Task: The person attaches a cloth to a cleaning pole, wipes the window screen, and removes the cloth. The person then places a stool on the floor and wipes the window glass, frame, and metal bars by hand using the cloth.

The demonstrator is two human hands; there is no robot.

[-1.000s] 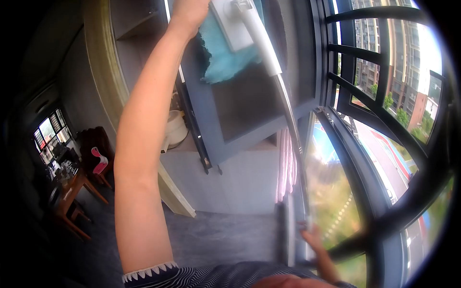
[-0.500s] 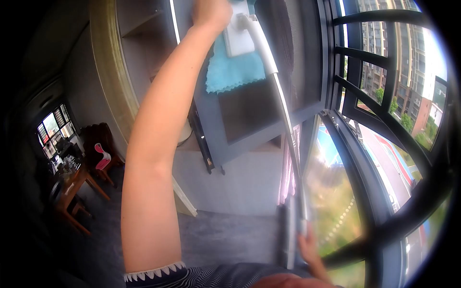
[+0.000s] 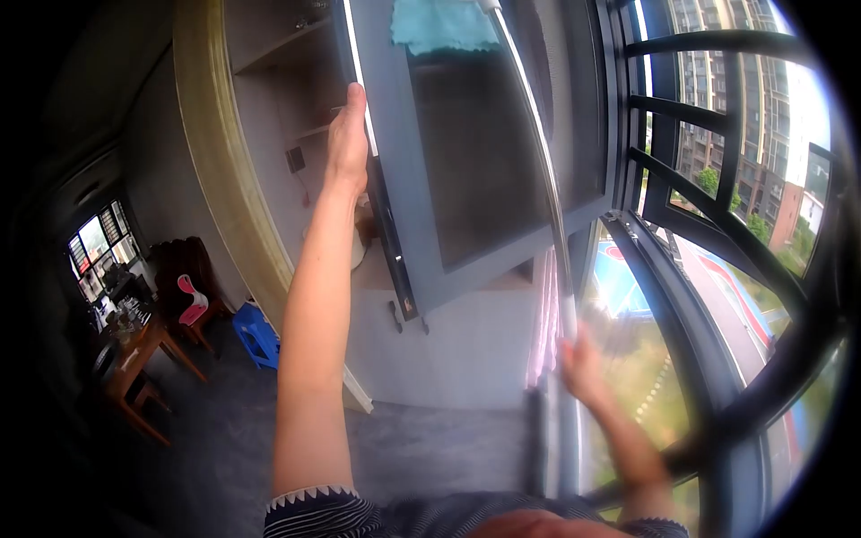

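My left hand (image 3: 349, 143) grips the free edge of an open, dark-framed window sash (image 3: 390, 134); its fingers are partly hidden along that edge. Lower right, my right hand (image 3: 581, 363), slightly blurred, is closed around the lower end of a mop's long metal pole (image 3: 541, 134). The pole rises in front of the sash to the top of the view. A turquoise cloth (image 3: 444, 29) with a wavy edge lies against the upper part of the sash pane. The mop head is mostly out of view above.
Window bars (image 3: 682, 108) and an opening onto the ground far below are on the right. Behind the sash stand cabinet shelves (image 3: 278, 49) and a pink curtain (image 3: 543, 323). At left are a wooden table (image 3: 148, 345), a chair (image 3: 193, 300) and a blue stool (image 3: 257, 334).
My left hand has come down from beside the mop head onto the sash edge. The mop head and cloth have moved up, and my right hand has risen with the pole.
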